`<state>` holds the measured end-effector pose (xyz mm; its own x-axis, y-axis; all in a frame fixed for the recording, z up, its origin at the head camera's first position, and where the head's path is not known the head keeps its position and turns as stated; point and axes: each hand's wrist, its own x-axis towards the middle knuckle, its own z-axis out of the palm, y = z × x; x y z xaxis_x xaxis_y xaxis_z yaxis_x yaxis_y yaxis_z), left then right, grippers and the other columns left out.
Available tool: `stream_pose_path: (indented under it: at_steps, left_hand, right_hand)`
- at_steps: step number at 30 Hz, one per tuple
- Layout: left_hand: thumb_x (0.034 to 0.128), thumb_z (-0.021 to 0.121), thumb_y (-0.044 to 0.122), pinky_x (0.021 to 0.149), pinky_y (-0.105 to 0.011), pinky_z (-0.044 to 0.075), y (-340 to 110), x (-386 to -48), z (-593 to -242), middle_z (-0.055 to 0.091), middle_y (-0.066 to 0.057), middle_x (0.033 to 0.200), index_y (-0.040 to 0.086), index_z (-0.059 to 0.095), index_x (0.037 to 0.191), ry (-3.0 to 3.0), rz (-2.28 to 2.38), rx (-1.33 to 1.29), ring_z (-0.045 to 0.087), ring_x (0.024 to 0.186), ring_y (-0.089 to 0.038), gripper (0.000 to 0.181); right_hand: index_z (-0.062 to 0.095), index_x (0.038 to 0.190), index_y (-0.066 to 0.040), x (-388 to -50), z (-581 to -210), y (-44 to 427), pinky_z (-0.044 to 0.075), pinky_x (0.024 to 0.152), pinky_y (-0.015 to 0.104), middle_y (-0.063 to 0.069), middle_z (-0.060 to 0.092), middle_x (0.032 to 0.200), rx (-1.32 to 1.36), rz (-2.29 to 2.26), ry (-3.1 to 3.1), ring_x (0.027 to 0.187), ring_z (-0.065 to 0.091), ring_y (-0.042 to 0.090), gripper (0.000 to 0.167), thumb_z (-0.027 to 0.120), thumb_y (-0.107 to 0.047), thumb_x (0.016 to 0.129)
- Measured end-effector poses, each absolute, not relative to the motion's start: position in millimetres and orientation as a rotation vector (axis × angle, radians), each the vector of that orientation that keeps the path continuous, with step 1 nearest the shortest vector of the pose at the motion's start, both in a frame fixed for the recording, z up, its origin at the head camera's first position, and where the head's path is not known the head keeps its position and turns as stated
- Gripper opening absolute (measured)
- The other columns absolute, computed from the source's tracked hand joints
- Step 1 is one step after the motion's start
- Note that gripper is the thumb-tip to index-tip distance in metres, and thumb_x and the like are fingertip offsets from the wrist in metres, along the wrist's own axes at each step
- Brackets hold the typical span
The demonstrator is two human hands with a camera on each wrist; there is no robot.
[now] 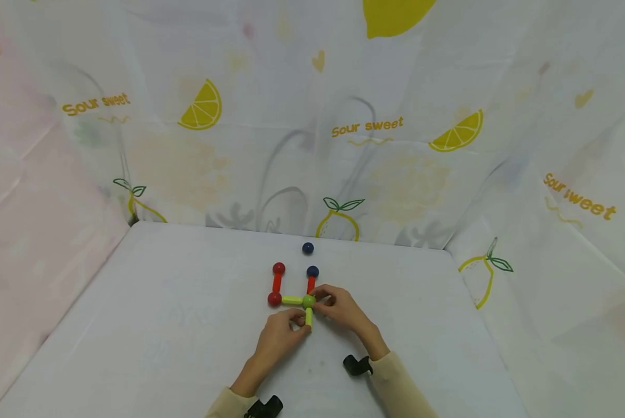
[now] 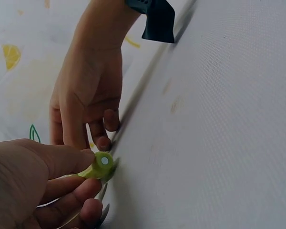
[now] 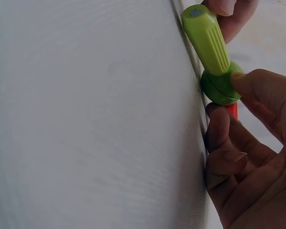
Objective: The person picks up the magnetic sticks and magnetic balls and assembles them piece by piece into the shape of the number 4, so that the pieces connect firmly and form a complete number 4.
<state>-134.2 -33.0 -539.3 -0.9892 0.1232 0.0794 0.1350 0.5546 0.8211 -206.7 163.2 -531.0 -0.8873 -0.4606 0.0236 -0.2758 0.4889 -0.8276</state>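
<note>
My left hand (image 1: 278,337) pinches a yellow-green magnetic rod (image 1: 309,318) near its free end. In the left wrist view a metal disc shows in that rod's end (image 2: 104,161). At its other end the rod meets a green ball (image 3: 220,89), which my right hand (image 1: 343,309) holds between thumb and fingers. A second yellow-green rod (image 1: 292,300) runs left from the ball to a red ball (image 1: 274,299). From there a red rod (image 1: 277,284) leads away to another red ball (image 1: 278,268). Another red rod (image 1: 311,284) joins the green ball to a dark blue ball (image 1: 313,271).
A separate dark blue ball (image 1: 308,248) lies near the back of the white table (image 1: 161,325). Lemon-printed cloth (image 1: 291,168) hangs behind the table and along its sides. Black wrist devices (image 1: 357,366) sit at both cuffs.
</note>
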Motion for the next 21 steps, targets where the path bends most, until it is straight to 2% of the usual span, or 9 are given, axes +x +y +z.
stream_pose_path:
  at_steps: [7, 13, 21]
  left_hand:
    - [0.0853, 0.082, 0.014, 0.058, -0.021, 0.042, -33.4, -133.7, -538.7, 0.07, 0.004, 0.085, 0.008, 0.077, 0.105, -2.744, -1.419, -0.25, 0.049, 0.067, -0.004, 0.021]
    - [0.0881, 0.079, 0.016, 0.062, -0.022, 0.046, -42.1, -138.7, -532.6, 0.074, -0.001, 0.091, 0.006, 0.076, 0.11, -2.747, -1.454, -0.234, 0.054, 0.071, -0.008, 0.024]
    - [0.0887, 0.081, 0.014, 0.062, -0.022, 0.045, -62.2, -169.9, -515.5, 0.074, -0.001, 0.094, 0.007, 0.076, 0.113, -2.746, -1.399, -0.279, 0.053, 0.072, -0.012, 0.025]
  right_hand:
    - [0.072, 0.118, -0.01, -205.8, -531.7, 162.6, 0.053, 0.069, 0.022, 0.011, 0.074, 0.11, -0.63, -1.358, 2.536, 0.083, 0.066, 0.014, 0.022, 0.072, -0.017, 0.097]
    - [0.071, 0.119, -0.012, -205.2, -533.3, 162.7, 0.052, 0.075, 0.023, 0.006, 0.074, 0.111, -0.639, -1.315, 2.572, 0.088, 0.066, 0.012, 0.022, 0.071, -0.018, 0.097]
    - [0.072, 0.116, -0.014, -203.9, -532.8, 162.1, 0.051, 0.078, 0.023, 0.002, 0.075, 0.11, -0.603, -1.329, 2.587, 0.093, 0.065, 0.014, 0.021, 0.073, -0.021, 0.097]
